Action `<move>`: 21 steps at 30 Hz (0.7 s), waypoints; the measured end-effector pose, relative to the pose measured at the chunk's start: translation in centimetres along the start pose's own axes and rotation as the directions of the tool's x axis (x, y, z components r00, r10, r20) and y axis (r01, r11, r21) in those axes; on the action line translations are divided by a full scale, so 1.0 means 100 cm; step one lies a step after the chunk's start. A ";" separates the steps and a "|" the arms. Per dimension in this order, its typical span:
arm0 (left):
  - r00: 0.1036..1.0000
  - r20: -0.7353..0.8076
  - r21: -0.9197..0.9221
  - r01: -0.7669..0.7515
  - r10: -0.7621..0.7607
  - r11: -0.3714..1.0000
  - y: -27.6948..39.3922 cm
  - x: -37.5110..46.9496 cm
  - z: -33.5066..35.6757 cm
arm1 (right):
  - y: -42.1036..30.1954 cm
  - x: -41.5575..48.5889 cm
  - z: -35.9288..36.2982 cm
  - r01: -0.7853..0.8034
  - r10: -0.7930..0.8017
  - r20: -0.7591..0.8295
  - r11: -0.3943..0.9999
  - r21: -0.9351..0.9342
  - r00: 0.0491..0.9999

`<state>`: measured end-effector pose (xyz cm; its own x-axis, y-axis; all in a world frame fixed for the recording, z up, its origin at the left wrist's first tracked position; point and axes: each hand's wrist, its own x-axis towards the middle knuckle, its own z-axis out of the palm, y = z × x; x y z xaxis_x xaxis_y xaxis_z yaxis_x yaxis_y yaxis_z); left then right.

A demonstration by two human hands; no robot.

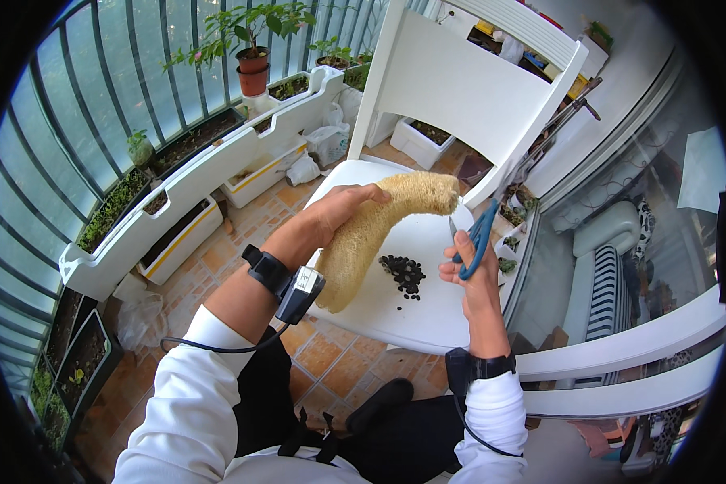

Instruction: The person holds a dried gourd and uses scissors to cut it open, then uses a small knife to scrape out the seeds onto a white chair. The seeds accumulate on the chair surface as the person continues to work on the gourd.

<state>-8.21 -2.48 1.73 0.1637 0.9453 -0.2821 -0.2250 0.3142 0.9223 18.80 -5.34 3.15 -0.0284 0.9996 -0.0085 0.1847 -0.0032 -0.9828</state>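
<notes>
My left hand (342, 209) grips a dried loofah (369, 242), long, curved and straw-coloured, above a white chair seat (363, 320). The thumb lies on top of it; the fingers underneath are hidden. The loofah's upper end bends to the right, close to the scissors. My right hand (475, 263) holds blue-handled scissors (478, 236) by the handles, with the metal blades pointing up and left beside the loofah's end. A pile of black seeds (404, 273) lies on the seat between my hands, below the loofah.
The chair's white backrest (460, 72) rises behind the seat. Along the railing at left stand white planter boxes (181, 242) and a potted plant (253, 69). A sliding glass door (550, 260) is at right, with small pots beside it. My feet are on the tiled floor (323, 351).
</notes>
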 end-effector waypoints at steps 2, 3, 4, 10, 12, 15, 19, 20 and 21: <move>1.000 0.001 -0.013 0.003 -0.003 1.000 0.003 0.000 -0.004 | 0.000 -0.010 -0.003 -0.027 0.029 0.067 0.999 -0.031 0.997; 1.000 -0.009 -0.012 -0.004 0.004 1.000 0.004 0.000 -0.006 | 0.000 -0.014 -0.003 -0.026 0.030 0.108 0.999 -0.042 0.994; 1.000 -0.014 -0.016 -0.012 0.011 1.000 0.005 -0.001 -0.008 | 0.001 -0.018 -0.001 -0.009 0.004 0.137 0.999 0.040 0.991; 0.997 -0.046 -0.005 -0.058 0.058 0.998 0.018 0.000 -0.014 | -0.002 -0.037 0.002 0.029 0.031 0.302 0.981 -0.190 0.953; 0.998 -0.038 -0.001 -0.049 0.049 0.999 0.023 0.001 -0.014 | -0.004 -0.041 0.005 -0.016 0.090 0.282 0.967 -0.254 0.955; 0.995 -0.081 -0.025 -0.054 0.052 0.998 0.031 0.008 -0.013 | -0.010 -0.040 0.004 0.101 0.062 0.292 0.854 -0.511 0.954; 0.992 -0.022 0.005 -0.126 0.126 0.992 0.033 0.011 -0.010 | -0.013 -0.041 0.006 0.058 0.160 0.288 0.782 -0.621 0.944; 0.990 -0.009 0.018 -0.138 0.139 0.990 0.033 0.010 -0.010 | -0.013 -0.041 0.007 0.063 0.166 0.300 0.776 -0.627 0.939; 0.988 0.001 0.032 -0.153 0.153 0.988 0.033 0.009 -0.010 | -0.012 -0.042 0.009 0.067 0.180 0.313 0.765 -0.641 0.933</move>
<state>-9.79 -0.47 4.24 0.1286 0.9821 -0.1375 -0.2164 0.1631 0.9626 17.82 -9.51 4.25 -0.3004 0.9224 -0.2427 0.7688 0.0836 -0.6340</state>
